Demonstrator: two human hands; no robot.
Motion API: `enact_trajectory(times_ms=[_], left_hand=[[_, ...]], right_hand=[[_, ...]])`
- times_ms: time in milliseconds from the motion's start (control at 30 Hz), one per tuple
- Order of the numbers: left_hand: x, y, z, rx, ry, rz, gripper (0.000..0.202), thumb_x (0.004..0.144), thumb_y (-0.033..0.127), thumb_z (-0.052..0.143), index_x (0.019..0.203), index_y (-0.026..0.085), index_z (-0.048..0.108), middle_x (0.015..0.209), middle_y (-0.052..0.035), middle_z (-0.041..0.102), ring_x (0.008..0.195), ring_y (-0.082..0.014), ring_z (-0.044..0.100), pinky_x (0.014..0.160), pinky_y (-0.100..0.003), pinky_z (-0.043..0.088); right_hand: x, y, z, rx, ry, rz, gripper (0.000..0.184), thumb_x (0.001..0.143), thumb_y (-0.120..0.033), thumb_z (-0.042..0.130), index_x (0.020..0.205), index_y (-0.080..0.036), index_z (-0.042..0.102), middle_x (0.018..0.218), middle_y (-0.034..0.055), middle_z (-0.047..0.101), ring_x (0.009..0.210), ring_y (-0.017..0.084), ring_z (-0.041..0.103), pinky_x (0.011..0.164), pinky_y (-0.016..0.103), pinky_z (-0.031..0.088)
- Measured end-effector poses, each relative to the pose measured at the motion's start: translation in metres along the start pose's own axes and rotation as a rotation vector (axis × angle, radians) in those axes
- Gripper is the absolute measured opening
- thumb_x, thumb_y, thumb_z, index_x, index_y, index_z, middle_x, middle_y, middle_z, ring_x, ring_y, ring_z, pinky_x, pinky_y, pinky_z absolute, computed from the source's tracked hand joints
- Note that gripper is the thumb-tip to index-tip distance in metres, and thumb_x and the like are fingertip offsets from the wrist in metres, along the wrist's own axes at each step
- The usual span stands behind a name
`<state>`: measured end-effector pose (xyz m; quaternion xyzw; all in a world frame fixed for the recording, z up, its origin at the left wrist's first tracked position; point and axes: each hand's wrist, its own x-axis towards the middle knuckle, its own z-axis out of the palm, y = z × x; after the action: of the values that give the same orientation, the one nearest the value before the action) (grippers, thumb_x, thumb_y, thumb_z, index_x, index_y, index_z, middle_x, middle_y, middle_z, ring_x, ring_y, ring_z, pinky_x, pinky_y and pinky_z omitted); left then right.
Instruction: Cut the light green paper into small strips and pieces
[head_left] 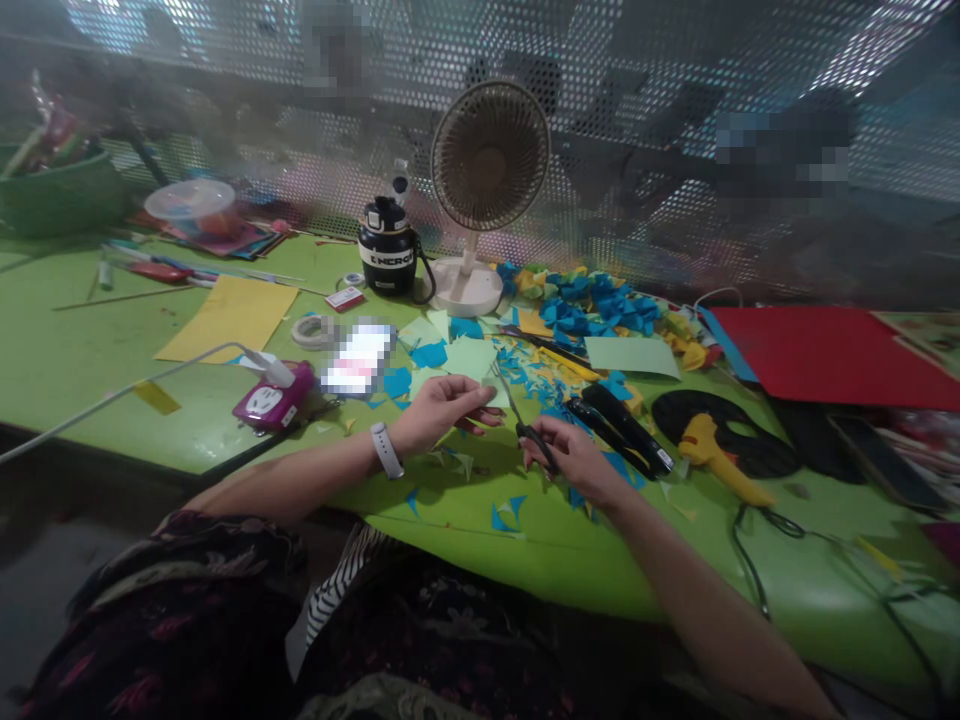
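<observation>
My left hand (442, 405) pinches a pale green sheet of paper (471, 358) between thumb and fingers; a white band is round the wrist. In my right hand (570, 455) is a pair of scissors (523, 430) with dark handles, its blades pointing up and away beside the paper. The blades lie close to the left fingertips; I cannot tell whether they touch the paper. Small blue, yellow and green paper scraps (525, 370) are strewn around both hands. Just right of the right hand lies a black stapler-like tool (626, 430).
A white fan (491, 155) and a black jug (387, 250) stand at the back. To the left are a lit phone (360, 358), a tape roll (313, 332) and a purple power socket (274, 395). A yellow glue gun (720, 460) with its cord and red sheets (847, 355) lie right.
</observation>
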<state>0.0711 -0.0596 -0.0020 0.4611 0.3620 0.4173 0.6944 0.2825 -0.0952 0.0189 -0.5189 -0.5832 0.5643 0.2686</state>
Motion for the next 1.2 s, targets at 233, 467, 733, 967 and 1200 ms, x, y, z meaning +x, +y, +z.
enact_trajectory(times_ms=[233,467,733,967,1200], left_hand=[[0.0017,0.0019,0.001,-0.048,0.051,0.02,0.038,0.075,0.043,0.081,0.082,0.013,0.059,0.073,-0.0033,0.071,0.075,-0.0172,0.075,0.052,-0.017,0.053],[0.0024,0.0025,0.0007,-0.007,0.062,0.03,0.038,0.075,0.044,0.08,0.084,0.013,0.061,0.072,-0.0021,0.069,0.072,-0.016,0.074,0.052,-0.017,0.053],[0.0041,0.0009,-0.002,-0.011,0.039,0.045,0.035,0.075,0.043,0.08,0.084,0.013,0.063,0.075,-0.003,0.07,0.073,-0.0161,0.074,0.053,-0.019,0.054],[0.0042,0.0006,-0.0022,0.037,0.067,0.056,0.031,0.079,0.041,0.077,0.084,0.013,0.063,0.074,-0.0024,0.068,0.07,-0.014,0.072,0.054,-0.02,0.055],[0.0039,-0.0003,-0.0035,0.077,0.025,0.075,0.035,0.078,0.045,0.076,0.085,0.013,0.064,0.076,-0.0037,0.069,0.07,-0.0142,0.071,0.054,-0.02,0.055]], right_hand=[[-0.0001,-0.0013,-0.001,-0.049,0.039,-0.008,0.056,0.058,-0.068,0.079,0.069,-0.02,0.053,0.058,-0.0028,0.057,0.049,0.009,0.046,0.043,0.024,0.028],[-0.0007,-0.0008,-0.0012,-0.044,0.012,0.017,0.055,0.058,-0.067,0.079,0.071,-0.021,0.053,0.06,-0.0026,0.059,0.047,0.008,0.044,0.044,0.023,0.029],[-0.0005,-0.0008,-0.0016,-0.048,0.023,-0.008,0.053,0.059,-0.066,0.08,0.069,-0.021,0.052,0.059,-0.0021,0.057,0.051,0.01,0.048,0.044,0.024,0.03],[-0.0008,0.0017,-0.0008,-0.014,0.01,0.008,0.054,0.059,-0.066,0.08,0.071,-0.02,0.054,0.059,-0.0023,0.061,0.047,0.008,0.045,0.042,0.023,0.029],[-0.0006,0.0005,-0.0007,-0.021,0.01,0.007,0.053,0.06,-0.064,0.08,0.07,-0.02,0.053,0.057,-0.0022,0.062,0.045,0.007,0.042,0.042,0.023,0.028]])
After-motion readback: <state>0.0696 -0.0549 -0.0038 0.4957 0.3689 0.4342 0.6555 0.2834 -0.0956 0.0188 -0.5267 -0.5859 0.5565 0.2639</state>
